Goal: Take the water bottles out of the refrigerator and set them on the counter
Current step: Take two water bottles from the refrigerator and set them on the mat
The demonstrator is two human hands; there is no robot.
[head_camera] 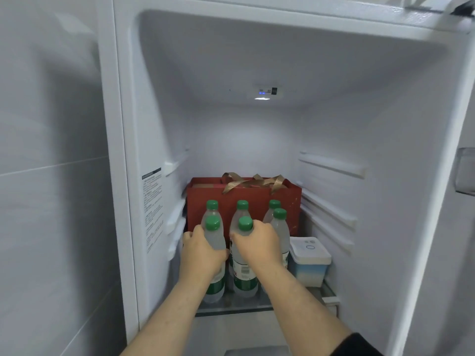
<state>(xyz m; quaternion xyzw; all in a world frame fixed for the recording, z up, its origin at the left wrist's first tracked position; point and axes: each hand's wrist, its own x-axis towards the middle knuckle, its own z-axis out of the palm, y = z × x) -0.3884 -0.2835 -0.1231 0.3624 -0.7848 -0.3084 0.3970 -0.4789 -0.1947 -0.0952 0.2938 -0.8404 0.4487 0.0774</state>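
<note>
Six green-capped water bottles stand in two rows on the glass shelf (231,308) of the open refrigerator (334,119), in front of a red gift bag (205,194) and beside a white and blue container (309,260). The left hand (203,253) is wrapped closed around the upper body of the front left bottle (213,242). The right hand (259,245) is closed around the shoulder of the front middle bottle (243,273). Neither bottle appears lifted clear yet. Lift both straight up until they clear the shelf, then draw them back toward the body. Keep them apart and upright. The front right bottle (281,227) stands just beside the right hand; avoid knocking it. The counter is not in view.
</note>
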